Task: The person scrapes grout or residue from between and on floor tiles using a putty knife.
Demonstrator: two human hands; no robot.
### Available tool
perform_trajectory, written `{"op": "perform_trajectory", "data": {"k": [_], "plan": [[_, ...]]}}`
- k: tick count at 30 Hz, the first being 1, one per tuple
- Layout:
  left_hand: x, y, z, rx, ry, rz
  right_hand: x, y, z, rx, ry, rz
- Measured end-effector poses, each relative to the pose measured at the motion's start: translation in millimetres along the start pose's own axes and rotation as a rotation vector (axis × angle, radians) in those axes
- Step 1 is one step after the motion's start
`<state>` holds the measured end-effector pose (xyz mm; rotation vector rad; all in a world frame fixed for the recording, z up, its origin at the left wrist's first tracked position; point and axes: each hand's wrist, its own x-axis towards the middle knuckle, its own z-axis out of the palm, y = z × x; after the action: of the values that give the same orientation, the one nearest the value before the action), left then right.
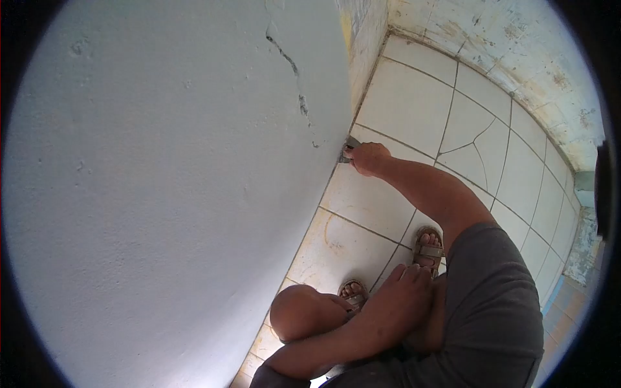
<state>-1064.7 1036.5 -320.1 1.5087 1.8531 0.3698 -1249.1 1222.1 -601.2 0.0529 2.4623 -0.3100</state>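
Note:
My right hand [370,158] reaches out to the foot of the wall [168,181], its fingers closed round a flat dark grey piece [351,141]. That piece is against the wall's lower edge, just above the floor tiles; the fingers cover most of it, so its exact kind is hidden. My left hand [407,288] lies over my right knee with its fingers stretched forward and holds nothing visible. A jagged crack [284,55] with chipped plaster runs down the pale wall towards the right hand.
White floor tiles [369,200] with dark joints spread below, one tile [475,139] cracked. My sandalled feet [427,246] stand close to the wall. A stained, peeling wall [517,45] bounds the floor at the far side, meeting another wall at a corner.

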Motion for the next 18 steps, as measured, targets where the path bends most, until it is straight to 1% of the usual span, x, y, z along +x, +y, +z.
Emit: {"op": "perform_trajectory", "data": {"k": [1,2,4,5,7,8,10,11,13,14,16,17,18], "plan": [[1,-6,-4,-0.069,-0.072,0.038,-2,0,4,0.002,0.010,-0.005],[0,-11,-4,-0.057,-0.075,0.034,-8,3,13,-0.039,0.021,-0.010],[-8,-18,7,-0.150,0.029,0.003,-18,9,24,-0.072,0.022,-0.022],[-13,-17,9,-0.161,0.020,-0.006,-31,13,20,-0.040,0.005,-0.042],[-13,-15,10,-0.129,0.070,-0.062,-33,14,12,-0.028,-0.013,-0.057],[-11,-12,8,-0.134,0.077,-0.051,-25,7,8,-0.045,0.013,-0.050],[-6,-5,6,0.017,0.016,-0.015,-21,4,-5,-0.071,0.040,-0.036],[-6,-5,8,0.017,0.007,-0.011,-22,0,-7,-0.011,0.011,-0.013],[-6,-10,12,-0.020,0.202,0.101,-33,1,-10,0.057,-0.005,0.006],[-8,-12,8,-0.013,0.197,0.097,-46,8,-2,0.001,-0.018,-0.006],[-12,-6,3,-0.056,0.045,-0.024,-57,5,14,-0.059,-0.057,-0.023],[-10,-3,4,-0.062,0.057,-0.019,-57,8,14,-0.043,-0.028,-0.027],[-8,1,5,0.026,0.047,-0.005,-57,10,13,-0.027,0.001,-0.029]]}}
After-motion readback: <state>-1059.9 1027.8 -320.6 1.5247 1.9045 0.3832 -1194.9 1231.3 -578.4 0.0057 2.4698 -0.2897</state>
